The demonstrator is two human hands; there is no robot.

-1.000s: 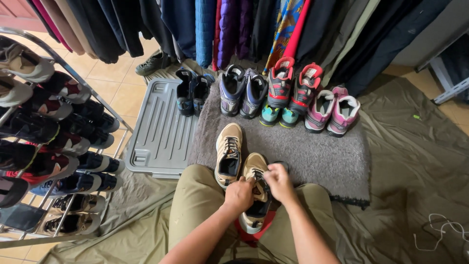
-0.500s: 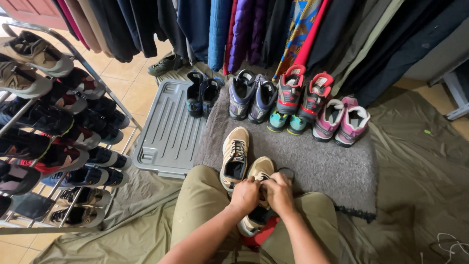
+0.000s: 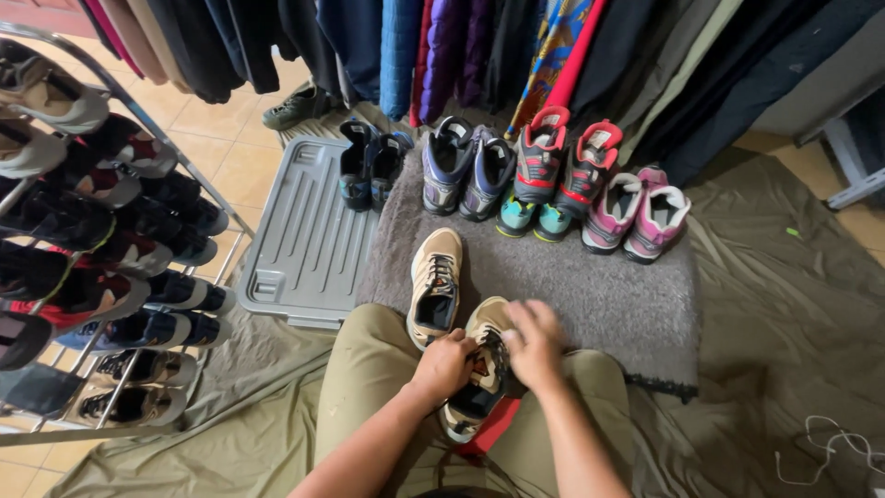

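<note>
laces of the tan shoe are being worked by left hand and right hand; fingers curled at the laces, exact pinch cannot be told; a firm lace hold judged needed next.

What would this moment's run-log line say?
left hand: on tan shoe laces | right hand: on same shoe | second tan shoe: on grey mat

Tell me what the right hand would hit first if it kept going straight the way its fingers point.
Probably the other tan shoe standing on the grey mat; the right hand points up-left across the tan shoe in the lap. Depth is unclear.
</note>
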